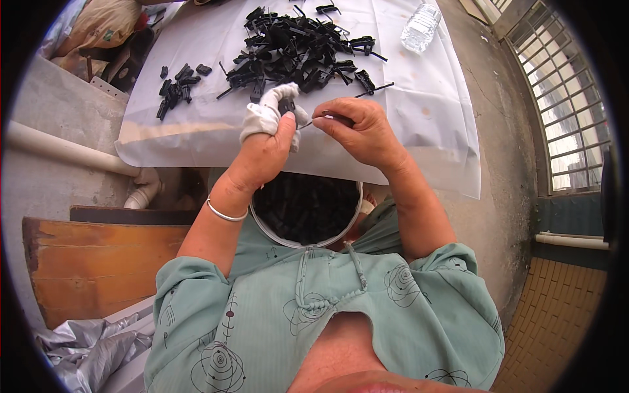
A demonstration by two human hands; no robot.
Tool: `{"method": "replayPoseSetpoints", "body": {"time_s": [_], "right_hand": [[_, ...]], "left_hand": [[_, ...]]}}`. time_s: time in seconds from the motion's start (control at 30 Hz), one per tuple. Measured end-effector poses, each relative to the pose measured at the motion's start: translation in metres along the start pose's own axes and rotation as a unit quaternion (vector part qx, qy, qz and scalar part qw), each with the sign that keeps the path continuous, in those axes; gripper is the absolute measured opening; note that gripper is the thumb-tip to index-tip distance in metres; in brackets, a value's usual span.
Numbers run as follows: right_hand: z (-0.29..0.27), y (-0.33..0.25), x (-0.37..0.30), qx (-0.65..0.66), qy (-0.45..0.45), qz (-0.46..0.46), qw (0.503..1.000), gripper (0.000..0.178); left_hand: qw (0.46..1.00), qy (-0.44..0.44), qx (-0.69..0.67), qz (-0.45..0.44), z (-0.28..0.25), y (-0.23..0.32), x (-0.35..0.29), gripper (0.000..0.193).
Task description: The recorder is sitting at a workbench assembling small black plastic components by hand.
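Note:
My left hand [265,128], its fingers covered in white glove cloth and its thumb bare, is closed around a small black plastic part [286,106]. To its right, my bare right hand [363,128] pinches a slim dark piece [339,118] with a thin end pointing at that part. Whether this is a small tool or a bit of plastic, I cannot tell. Beyond my hands lies a large heap of black plastic parts [295,49], many with thin stems sticking out. A smaller group of short black pieces [175,90] rests on the left of the table.
White plastic sheeting [419,131] covers the table. A clear water bottle [420,27] lies at its far right. Below the table edge, a white-rimmed bucket [361,196] holds many black pieces. A wooden board [105,262] and a pale pipe [72,150] are on the left; a barred window [567,98] is right.

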State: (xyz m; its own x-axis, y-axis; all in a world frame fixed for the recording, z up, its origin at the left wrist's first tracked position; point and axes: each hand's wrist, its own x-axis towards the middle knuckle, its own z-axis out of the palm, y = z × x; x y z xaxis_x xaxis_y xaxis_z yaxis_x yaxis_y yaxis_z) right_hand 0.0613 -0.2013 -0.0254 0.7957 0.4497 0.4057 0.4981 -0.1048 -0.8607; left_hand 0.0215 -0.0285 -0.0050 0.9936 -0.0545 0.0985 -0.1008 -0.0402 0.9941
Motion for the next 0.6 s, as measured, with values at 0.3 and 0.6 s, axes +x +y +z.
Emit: {"method": "replayPoseSetpoints", "body": {"time_s": [0.3,0.6], "right_hand": [[0.002,-0.007,0.000,0.026,-0.001,0.031,0.999,0.012],[0.012,-0.014,0.001,-0.032,-0.015,0.028,0.999,0.021]], "left_hand": [[0.989,-0.096,0.084,0.074,0.008,0.008,-0.003,0.024],[0.979,-0.037,0.175,0.099,0.014,-0.004,-0.004,0.023]]}}
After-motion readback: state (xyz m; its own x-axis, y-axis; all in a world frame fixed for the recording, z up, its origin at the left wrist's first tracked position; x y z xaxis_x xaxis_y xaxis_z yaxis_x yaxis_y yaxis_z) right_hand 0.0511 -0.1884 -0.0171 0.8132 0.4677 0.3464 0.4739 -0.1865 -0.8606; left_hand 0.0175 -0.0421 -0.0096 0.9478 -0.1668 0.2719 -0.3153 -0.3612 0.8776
